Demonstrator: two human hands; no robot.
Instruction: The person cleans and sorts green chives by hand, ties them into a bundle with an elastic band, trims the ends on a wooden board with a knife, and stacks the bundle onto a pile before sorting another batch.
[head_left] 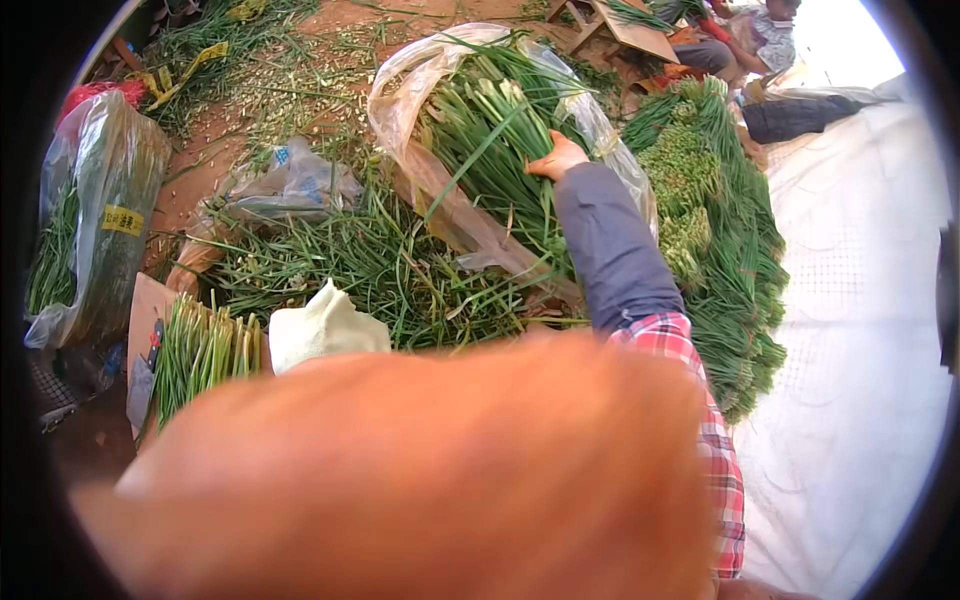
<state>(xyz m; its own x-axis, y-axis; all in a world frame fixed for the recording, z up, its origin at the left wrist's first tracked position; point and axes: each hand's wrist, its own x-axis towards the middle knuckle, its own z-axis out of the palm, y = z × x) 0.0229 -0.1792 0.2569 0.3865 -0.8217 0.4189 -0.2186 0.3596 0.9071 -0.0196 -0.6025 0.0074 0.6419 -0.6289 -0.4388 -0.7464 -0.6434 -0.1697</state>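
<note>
My right hand (559,157), in a dark sleeve cover over a plaid shirt, reaches into a large clear plastic bag (395,85). Its thumb presses on a bunch of green chive-like stalks (495,130); the other fingers are mostly hidden around the stalks. The pale cut ends of the bunch point up and away from me. A big blurred orange-brown shape (430,480) fills the bottom of the view, very near the lens. It may be my left hand, but no fingers can be made out. Just beyond it shows a cream cloth-like piece (325,325).
Loose green leaves (370,260) cover the ground. At left, trimmed stalks (205,345) lie on a board beside a filled plastic bag (120,170). A long pile of green bundles (720,230) borders a white sheet (850,350). Another person (765,45) sits at the back right.
</note>
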